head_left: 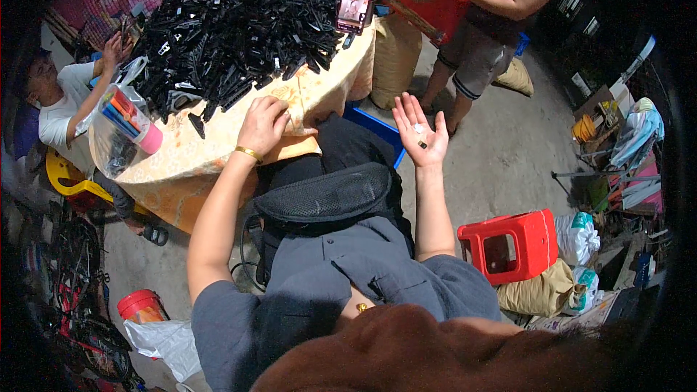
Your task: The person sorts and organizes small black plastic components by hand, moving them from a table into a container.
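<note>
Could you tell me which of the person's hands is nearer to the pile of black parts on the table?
The left hand. It rests on the tablecloth just below the pile of black parts. The right hand is raised, palm open, off the table's edge to the right.

Black parts heap (pixel 232 22) crowds the table (pixel 189 163); its near edge lies bare

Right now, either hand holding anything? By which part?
Right hand is open, palm up, with a few small pieces, one dark and some pale, resting loose on the palm, ungripped. Left hand rests on the yellow patterned tablecloth; whether it grips anything cannot be told.
</note>
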The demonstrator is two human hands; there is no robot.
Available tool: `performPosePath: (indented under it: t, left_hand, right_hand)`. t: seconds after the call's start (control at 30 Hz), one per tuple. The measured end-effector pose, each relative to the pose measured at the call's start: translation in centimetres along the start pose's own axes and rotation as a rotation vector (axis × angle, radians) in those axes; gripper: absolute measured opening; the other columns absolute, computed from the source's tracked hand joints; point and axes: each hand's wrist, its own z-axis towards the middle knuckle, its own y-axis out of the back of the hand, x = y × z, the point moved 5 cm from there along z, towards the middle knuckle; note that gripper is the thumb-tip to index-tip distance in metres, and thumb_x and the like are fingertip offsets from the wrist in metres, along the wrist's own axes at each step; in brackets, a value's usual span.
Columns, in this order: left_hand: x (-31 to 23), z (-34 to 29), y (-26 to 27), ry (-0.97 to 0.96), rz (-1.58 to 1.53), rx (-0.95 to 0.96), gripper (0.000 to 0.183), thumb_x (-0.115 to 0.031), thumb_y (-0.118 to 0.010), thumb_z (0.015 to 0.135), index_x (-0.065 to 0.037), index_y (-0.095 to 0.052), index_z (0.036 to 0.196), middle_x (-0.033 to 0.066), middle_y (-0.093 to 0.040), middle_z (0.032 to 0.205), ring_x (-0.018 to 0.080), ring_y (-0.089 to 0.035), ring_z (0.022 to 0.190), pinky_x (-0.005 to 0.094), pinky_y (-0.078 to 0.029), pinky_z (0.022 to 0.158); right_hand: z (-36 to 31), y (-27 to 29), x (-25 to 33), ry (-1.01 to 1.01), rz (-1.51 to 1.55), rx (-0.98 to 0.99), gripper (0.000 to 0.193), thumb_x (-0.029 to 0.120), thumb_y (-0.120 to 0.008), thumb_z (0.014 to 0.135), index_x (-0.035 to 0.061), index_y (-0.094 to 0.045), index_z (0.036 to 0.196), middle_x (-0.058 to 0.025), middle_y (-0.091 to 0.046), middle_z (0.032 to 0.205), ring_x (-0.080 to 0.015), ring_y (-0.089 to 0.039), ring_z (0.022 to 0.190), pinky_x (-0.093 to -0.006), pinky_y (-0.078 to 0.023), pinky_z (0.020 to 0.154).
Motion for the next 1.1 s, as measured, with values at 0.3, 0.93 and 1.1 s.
performPosePath:
  t: [0.3, 0.93, 1.1]
  left_hand:
    - [0.0, 0.1, 0.0, 0.014, 0.002, 0.022, 0.017, -0.013, -0.058, 0.076, -0.002, -0.06, 0.088, 0.0131, -0.056, 0.09, 0.0298, -0.05, 0.09, 0.0361, -0.041, 0.081]
    - [0.0, -0.1, 0.0, 0.0, 0.002, 0.008, 0.018, -0.013, -0.059, 0.075, -0.002, -0.06, 0.089, 0.013, -0.056, 0.091, 0.0293, -0.05, 0.091, 0.0357, -0.042, 0.082]
    - [0.1, -0.1, -0.1, -0.012, 0.011, -0.001, 0.018, -0.012, -0.059, 0.075, -0.002, -0.06, 0.089, 0.0133, -0.056, 0.09, 0.0294, -0.05, 0.09, 0.0356, -0.042, 0.081]
  right_hand:
    - [-0.9, 0.4, -0.4, -0.036, 0.042, -0.037, 0.06, 0.041, -0.033, 0.09, -0.008, -0.033, 0.126, -0.0227, -0.036, 0.131, -0.0353, -0.028, 0.126, -0.0461, -0.022, 0.105]
    - [-1.4, 0.5, -0.4, -0.048, 0.036, -0.036, 0.061, 0.042, -0.032, 0.09, -0.0089, -0.035, 0.124, -0.0249, -0.039, 0.128, -0.0363, -0.031, 0.124, -0.046, -0.026, 0.103]
    - [-1.3, 1.0, -0.3, -0.056, 0.047, -0.028, 0.061, 0.041, -0.033, 0.09, -0.0094, -0.035, 0.124, -0.025, -0.039, 0.128, -0.0363, -0.03, 0.124, -0.046, -0.025, 0.104]
